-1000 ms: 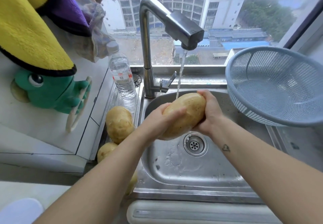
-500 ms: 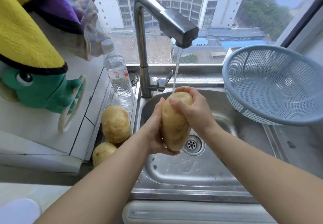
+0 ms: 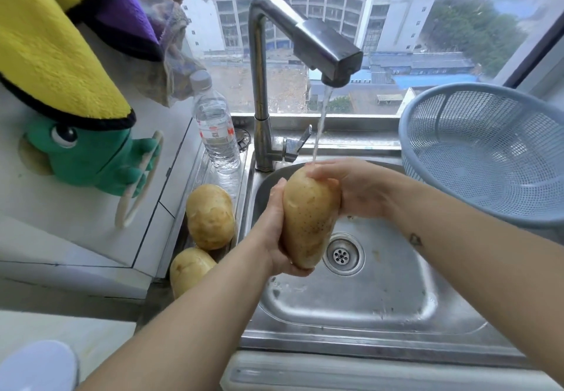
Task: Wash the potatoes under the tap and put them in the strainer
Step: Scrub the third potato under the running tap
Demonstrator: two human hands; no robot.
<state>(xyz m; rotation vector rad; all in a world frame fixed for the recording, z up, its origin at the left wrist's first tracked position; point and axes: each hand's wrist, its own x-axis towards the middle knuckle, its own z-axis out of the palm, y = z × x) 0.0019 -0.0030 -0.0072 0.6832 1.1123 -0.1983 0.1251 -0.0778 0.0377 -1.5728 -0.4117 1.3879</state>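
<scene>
Over the sink [image 3: 381, 299] we hold a potato [image 3: 308, 216] nearly upright under the tap [image 3: 320, 45]. The water [image 3: 320, 121] lands on its top end. Our left hand [image 3: 274, 231] cups the lower half, fingers curled beneath it. Our right hand [image 3: 357, 189] grips the top from the right. The strainer [image 3: 488, 158] rests tilted at the sink's right edge, apart from both hands. Left of the sink lie a second potato [image 3: 210, 216] and a third potato [image 3: 189, 268], just beside each other, with a bottle [image 3: 216, 134] standing behind them.
</scene>
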